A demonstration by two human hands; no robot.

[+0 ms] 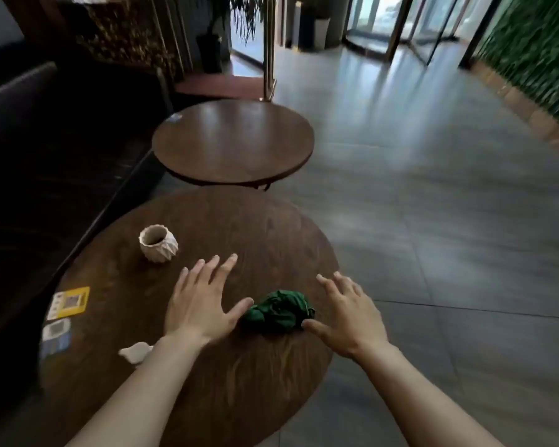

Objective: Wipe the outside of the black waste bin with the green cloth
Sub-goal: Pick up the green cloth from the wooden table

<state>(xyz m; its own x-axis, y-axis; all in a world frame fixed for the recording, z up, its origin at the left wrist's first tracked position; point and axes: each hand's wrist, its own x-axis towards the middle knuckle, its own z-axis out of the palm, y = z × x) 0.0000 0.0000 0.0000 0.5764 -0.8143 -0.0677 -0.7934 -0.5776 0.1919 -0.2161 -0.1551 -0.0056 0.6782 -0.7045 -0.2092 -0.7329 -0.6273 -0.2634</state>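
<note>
We are at the very start: the green cloth [278, 312] lies crumpled in a heap on the near round tabletop [271, 233], toward its right edge, and neither of our hands has it yet. Our left hand [200, 304] is spread flat with fingers apart, its thumb just beside or perhaps touching the cloth's left side; we cannot tell which. Our right hand [349, 314] is likewise spread and holding nothing, its thumb at the cloth's right side. So the cloth sits between the two thumbs, ungrasped.

The step in hand, as we judge it, is picking up the cloth. The black waste bin is not something we can pick out with confidence; a tall dark shape stands far off by the glass doors, but it is too distant and blurred to name.

Elsewhere on the tabletop are a white faceted cup [158, 242] well left of the cloth, a yellow card [68, 303] and a blue-and-white card [55, 338] at the left edge, and a small white object [136, 351] partly hidden by our left forearm. A second round table [233, 140] stands beyond.

The next move calls for closing one hand over the bundle, lifting it clear, then turning to find the bin before any wiping can begin.
</note>
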